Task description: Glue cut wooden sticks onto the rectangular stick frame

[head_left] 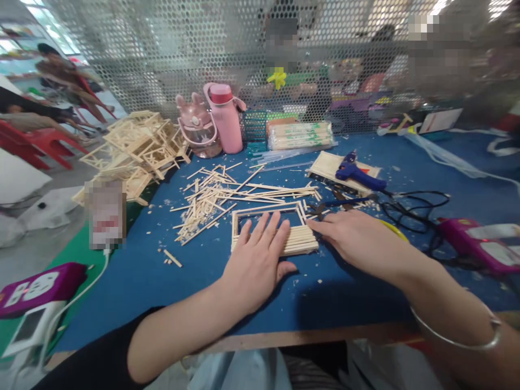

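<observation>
A small rectangular frame of wooden sticks (300,241) lies on the blue tabletop, its near half covered by sticks laid side by side. My left hand (258,254) rests flat across it, fingers spread, hiding part of the frame. At the frame's right edge, my right hand (353,238) has its fingers drawn together, with the index fingertip against the sticks; its thumb is hidden. Just beyond that hand are blue-handled pliers (339,203). Behind the frame, loose wooden sticks (215,197) lie in a scattered pile with small offcuts.
A blue glue gun (357,172) rests on a stick panel (325,164). Finished stick structures (140,146) stack at left, near a charging phone (106,214). Pink bottles (227,122) and bagged sticks (300,135) stand before a perforated metal screen (162,49). Black cable (414,208) coils at right.
</observation>
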Demonstrator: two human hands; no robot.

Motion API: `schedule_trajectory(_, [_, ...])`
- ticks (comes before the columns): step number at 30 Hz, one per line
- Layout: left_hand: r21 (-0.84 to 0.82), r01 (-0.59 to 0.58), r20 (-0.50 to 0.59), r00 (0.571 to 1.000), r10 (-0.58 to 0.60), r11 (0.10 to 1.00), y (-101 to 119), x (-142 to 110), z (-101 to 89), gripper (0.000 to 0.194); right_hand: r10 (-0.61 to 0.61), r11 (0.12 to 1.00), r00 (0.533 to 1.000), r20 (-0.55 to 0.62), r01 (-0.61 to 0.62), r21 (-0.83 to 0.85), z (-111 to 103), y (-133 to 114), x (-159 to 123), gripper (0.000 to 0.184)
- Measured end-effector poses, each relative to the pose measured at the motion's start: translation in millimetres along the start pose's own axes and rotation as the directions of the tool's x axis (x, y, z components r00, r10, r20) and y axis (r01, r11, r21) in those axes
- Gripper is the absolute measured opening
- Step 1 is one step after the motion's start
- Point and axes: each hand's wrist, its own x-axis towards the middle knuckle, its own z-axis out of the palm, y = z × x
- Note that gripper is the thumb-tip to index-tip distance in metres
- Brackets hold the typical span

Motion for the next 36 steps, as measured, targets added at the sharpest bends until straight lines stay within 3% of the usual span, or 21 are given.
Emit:
schedule_trajectory(3, [0.079,-0.001,0.031,1.000,-0.001,0.997,0.7,0.8,13.1,0.051,-0.004,0.999,1.000,-0.006,0.004,0.032,-3.1,1.5,0.7,0.036])
schedule_trajectory(7, [0.132,-0.043,0.020,0.999,0.041,0.990,-6.2,3.1,16.8,0.043,0.024,0.996,0.999,-0.021,-0.022,0.091,-8.4,6.7,-0.3,0.033])
schedule_trajectory(10, [0.159,-0.054,0.008,0.999,0.053,0.986,-6.8,5.2,16.4,0.042,0.112,0.984,0.987,-0.119,-0.094,0.150,-11.6,13.5,-1.6,0.028])
schedule_trajectory(13, [0.156,-0.065,0.003,0.998,0.066,0.986,-6.6,6.4,16.9,0.041,0.244,0.957,0.943,-0.228,-0.196,0.213,-11.7,21.2,0.0,0.028])
schedule_trajectory(15, [0.143,-0.075,0.001,0.997,0.076,0.987,-7.2,6.5,17.4,0.041,0.269,0.945,0.931,-0.247,-0.204,0.256,-10.1,24.8,3.0,0.027])
schedule_trajectory(20, [0.129,-0.069,0.006,0.998,0.069,0.989,-7.6,4.8,17.3,0.041,0.058,0.930,0.988,-0.143,-0.001,0.367,-3.4,20.5,12.1,0.026])
schedule_trajectory(26, [0.103,-0.041,0.025,0.999,0.039,0.994,-4.0,1.3,14.5,0.042,-0.074,0.885,0.985,-0.157,0.138,0.445,7.4,6.8,19.2,0.027])
schedule_trajectory(31, [0.081,-0.027,0.049,0.999,0.023,0.996,-3.3,0.0,13.5,0.042,-0.111,0.842,0.986,-0.127,0.161,0.515,10.8,7.2,20.6,0.028])
schedule_trajectory(34, [0.074,-0.022,0.040,0.999,0.019,0.997,-3.5,-0.5,13.9,0.042,0.000,0.862,0.976,-0.218,0.110,0.494,10.7,23.5,19.6,0.028])
schedule_trajectory(35, [0.072,-0.021,0.036,0.999,0.019,0.997,-3.6,-0.6,13.9,0.042,0.100,0.880,0.950,-0.297,0.054,0.472,11.9,33.2,19.7,0.029])
schedule_trajectory(36, [0.070,-0.023,0.031,0.999,0.021,0.997,-3.6,-0.6,13.8,0.042,0.228,0.891,0.893,-0.388,-0.031,0.452,14.3,44.7,20.2,0.031])
